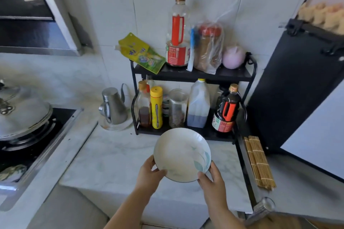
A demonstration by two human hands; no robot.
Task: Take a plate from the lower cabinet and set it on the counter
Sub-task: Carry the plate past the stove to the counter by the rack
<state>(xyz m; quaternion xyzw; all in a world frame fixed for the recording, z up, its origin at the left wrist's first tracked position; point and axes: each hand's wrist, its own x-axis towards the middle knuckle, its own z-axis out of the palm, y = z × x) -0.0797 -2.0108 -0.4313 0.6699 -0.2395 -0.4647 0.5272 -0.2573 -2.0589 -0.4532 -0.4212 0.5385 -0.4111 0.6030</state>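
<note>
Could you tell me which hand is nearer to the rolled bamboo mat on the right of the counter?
Right. The right hand grips the plate on the side facing the bamboo mat; the left hand holds the far rim.

The plate sits over the counter, gripped at its near rim between the left hand and right hand; behind it stands the two-tier rack of bottles; the kettle is left of the rack; the stove lies further left; rolled mats, apparently bamboo, lie right
</note>
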